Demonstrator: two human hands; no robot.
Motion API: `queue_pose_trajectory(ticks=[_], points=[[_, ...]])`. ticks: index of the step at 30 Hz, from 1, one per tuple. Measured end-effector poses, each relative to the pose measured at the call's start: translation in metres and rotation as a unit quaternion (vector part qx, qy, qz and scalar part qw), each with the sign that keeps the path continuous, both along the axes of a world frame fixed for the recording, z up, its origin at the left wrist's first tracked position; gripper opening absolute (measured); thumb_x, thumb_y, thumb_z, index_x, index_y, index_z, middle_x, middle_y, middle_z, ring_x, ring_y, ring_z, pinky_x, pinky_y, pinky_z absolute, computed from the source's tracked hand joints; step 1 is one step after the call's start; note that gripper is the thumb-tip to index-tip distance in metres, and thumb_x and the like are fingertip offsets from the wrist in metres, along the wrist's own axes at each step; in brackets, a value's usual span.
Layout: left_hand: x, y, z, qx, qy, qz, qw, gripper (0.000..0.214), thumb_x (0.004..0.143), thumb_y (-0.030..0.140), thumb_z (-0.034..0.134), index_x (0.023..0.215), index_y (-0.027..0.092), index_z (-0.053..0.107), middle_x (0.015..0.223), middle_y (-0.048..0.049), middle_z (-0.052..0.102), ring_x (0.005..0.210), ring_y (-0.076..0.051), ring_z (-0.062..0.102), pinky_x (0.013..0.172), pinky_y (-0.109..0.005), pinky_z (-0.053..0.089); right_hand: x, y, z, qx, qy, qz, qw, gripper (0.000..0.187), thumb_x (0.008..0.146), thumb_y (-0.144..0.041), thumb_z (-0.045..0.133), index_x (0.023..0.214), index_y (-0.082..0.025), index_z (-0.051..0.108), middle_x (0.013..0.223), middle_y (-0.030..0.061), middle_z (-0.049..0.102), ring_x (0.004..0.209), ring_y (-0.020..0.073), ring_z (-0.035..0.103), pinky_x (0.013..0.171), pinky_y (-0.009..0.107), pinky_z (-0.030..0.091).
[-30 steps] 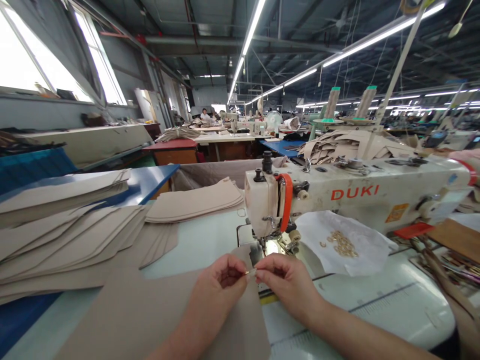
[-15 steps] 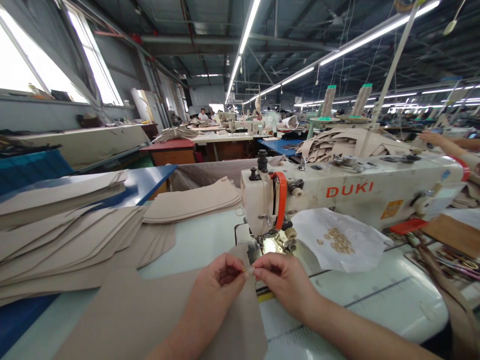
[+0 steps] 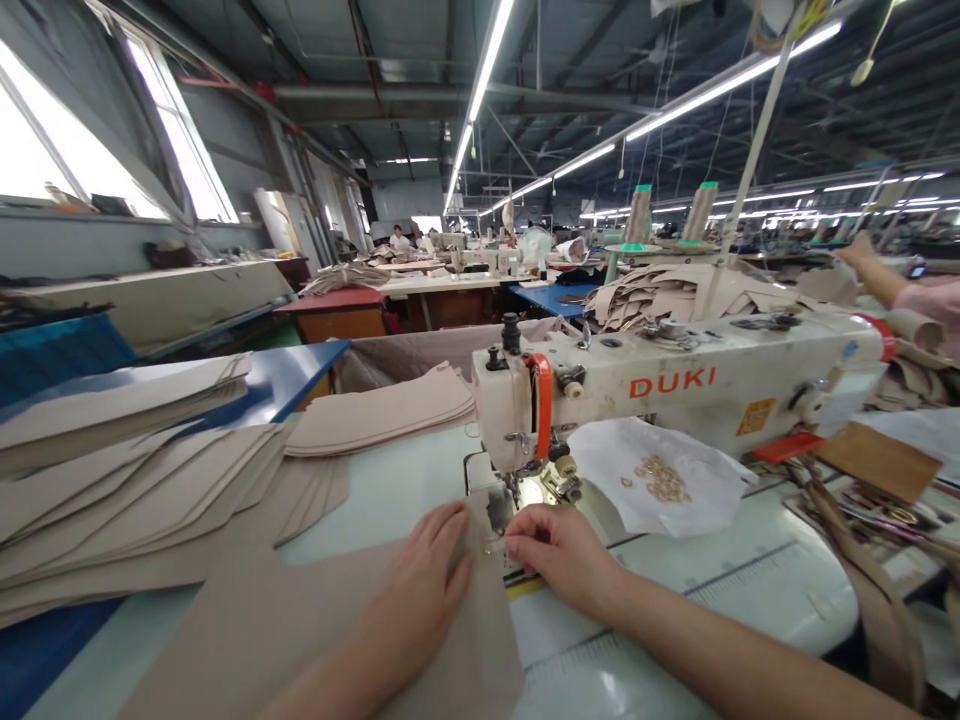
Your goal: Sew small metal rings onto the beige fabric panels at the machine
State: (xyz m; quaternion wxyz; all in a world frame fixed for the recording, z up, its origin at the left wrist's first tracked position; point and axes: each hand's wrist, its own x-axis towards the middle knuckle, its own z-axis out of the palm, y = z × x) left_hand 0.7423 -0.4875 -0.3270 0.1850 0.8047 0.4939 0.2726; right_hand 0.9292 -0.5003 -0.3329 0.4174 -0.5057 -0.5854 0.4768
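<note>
A large beige fabric piece (image 3: 315, 600) lies across the machine table, its right edge close to the sewing machine's needle area. My left hand (image 3: 420, 580) rests flat on this piece, fingers stretched toward the presser foot (image 3: 511, 490). My right hand (image 3: 559, 555) is closed in a pinch at the fabric's right edge, just in front of the foot. Its fingertips hold a small pale strip (image 3: 495, 547), whose details are too small to make out. The white sewing machine (image 3: 675, 380) stands right behind both hands.
White paper (image 3: 600, 460) right of the needle bears several small gold rings (image 3: 664, 478). Stacks of beige cut pieces (image 3: 135, 480) lie on the left, with another stack (image 3: 382, 405) behind. Thread cones (image 3: 637, 215) stand beyond the machine. A co-worker's arm (image 3: 874, 270) reaches in at far right.
My left hand has let go of the small piece that both hands pinched and now lies flat on the fabric. My right hand still pinches, lower at the fabric edge. The view has shifted slightly.
</note>
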Motion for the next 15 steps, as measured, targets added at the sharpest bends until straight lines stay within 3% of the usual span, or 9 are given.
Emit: queue_pose_trajectory(ticks=[5,10,12,15], points=[[0.002,-0.019,-0.018,0.032,0.084,-0.014,0.996,0.045,0.086,0.029,0.038,0.128,0.016,0.047,0.129,-0.0135,0.052,0.121,-0.028,0.047,0.103,-0.047,0.038,-0.006,0.011,0.011,-0.076,-0.053,0.010,0.996,0.013,0.065,-0.010,0.054,0.057,-0.020,0.057,0.052,-0.0049,0.057,0.042,0.0083,0.051,0.044,0.019,0.037],[-0.001,-0.024,-0.020,0.041,0.079,-0.013,0.996,0.044,0.086,0.032,0.040,0.127,0.018,0.046,0.127,-0.0119,0.054,0.118,-0.027,0.050,0.101,-0.045,0.040,-0.011,0.023,0.019,-0.131,-0.086,0.029,0.987,0.018,0.062,-0.009,0.054,0.047,-0.019,0.055,0.048,-0.0035,0.060,0.036,0.0091,0.052,0.038,0.019,0.034],[0.001,-0.018,-0.015,0.046,0.071,-0.013,0.996,0.039,0.085,0.032,0.043,0.122,0.019,0.049,0.122,-0.0106,0.057,0.114,-0.026,0.053,0.098,-0.042,0.043,-0.011,0.027,0.019,-0.138,-0.106,0.035,0.984,0.019,0.062,-0.009,0.054,0.045,-0.019,0.055,0.048,-0.0031,0.060,0.035,0.0088,0.052,0.036,0.018,0.033],[0.006,-0.006,-0.004,0.081,0.064,-0.051,0.993,0.020,0.085,0.028,0.045,0.097,0.021,0.060,0.104,-0.0066,0.064,0.098,-0.023,0.060,0.088,-0.037,0.049,-0.011,0.032,0.018,-0.139,-0.136,0.047,0.980,0.017,0.061,-0.010,0.055,0.046,-0.018,0.057,0.048,-0.0032,0.060,0.036,0.0085,0.053,0.035,0.017,0.034]])
